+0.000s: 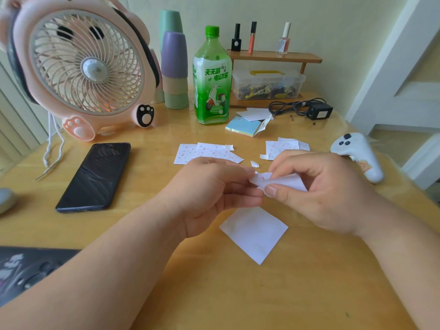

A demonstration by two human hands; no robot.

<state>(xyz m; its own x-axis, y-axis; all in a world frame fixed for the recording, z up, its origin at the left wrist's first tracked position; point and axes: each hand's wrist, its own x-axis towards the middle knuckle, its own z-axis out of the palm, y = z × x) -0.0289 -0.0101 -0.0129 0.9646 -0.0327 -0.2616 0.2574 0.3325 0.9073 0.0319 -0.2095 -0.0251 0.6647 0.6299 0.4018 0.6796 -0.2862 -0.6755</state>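
Head view: left hand [209,194] and right hand [328,194] pinch small white red-printed paper [285,182], seemingly folded; uneven pulling could rip it toward 3 o'clock.

Bystanding objects on the wooden table [309,282]
A pink fan [88,67] stands rear left, a dark phone [95,175] lies before it; a green bottle [212,86] stands beside stacked cups [175,72]; a white controller [359,151] lies at right

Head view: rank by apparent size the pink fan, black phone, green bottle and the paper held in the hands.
1. pink fan, clearly largest.
2. black phone and green bottle: they look about alike, and the phone lies nearer the camera, so they are left unranked.
3. held paper, smallest and partly covered.
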